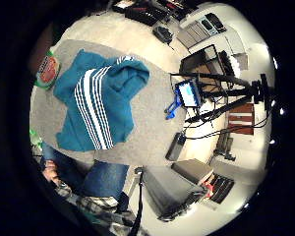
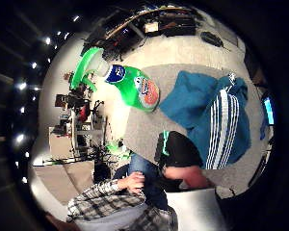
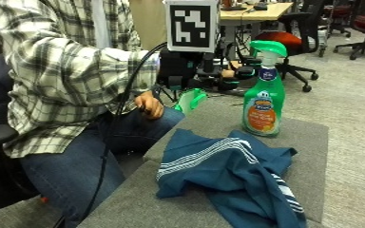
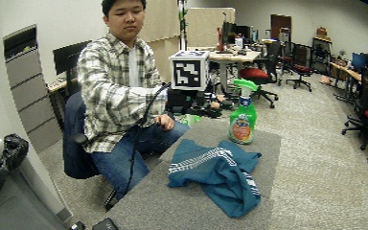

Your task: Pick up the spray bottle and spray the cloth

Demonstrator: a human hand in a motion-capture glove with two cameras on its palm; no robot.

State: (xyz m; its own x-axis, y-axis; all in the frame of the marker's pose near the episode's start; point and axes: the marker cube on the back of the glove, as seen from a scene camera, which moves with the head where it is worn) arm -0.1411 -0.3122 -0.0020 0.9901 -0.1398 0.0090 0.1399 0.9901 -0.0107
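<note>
Reaching step: the right hand (image 3: 198,76) hangs in the air above the table's (image 3: 309,142) near edge, short of the bottle (image 3: 263,92) and not touching it.
Finger state: cannot tell; the rig on the hand hides them in both outside views.
Bare hand: the left hand (image 3: 149,105) rests on the person's lap, idle.
Cloth: the cloth (image 3: 233,175) lies crumpled on the table, below and ahead of the fingers, apart from the bottle.
Bottle: upright near the table's far edge, ahead of the fingers, trigger head on top.
Grip advice: judged best to close round the neck under the trigger head, index finger on the trigger, nozzle turned toward the cloth.
Edges: the bottle stands close to the far edge; a sideways knock could tip it off.
Open room: bare table lies between the fingers and the bottle, so a straight approach looks free.
</note>
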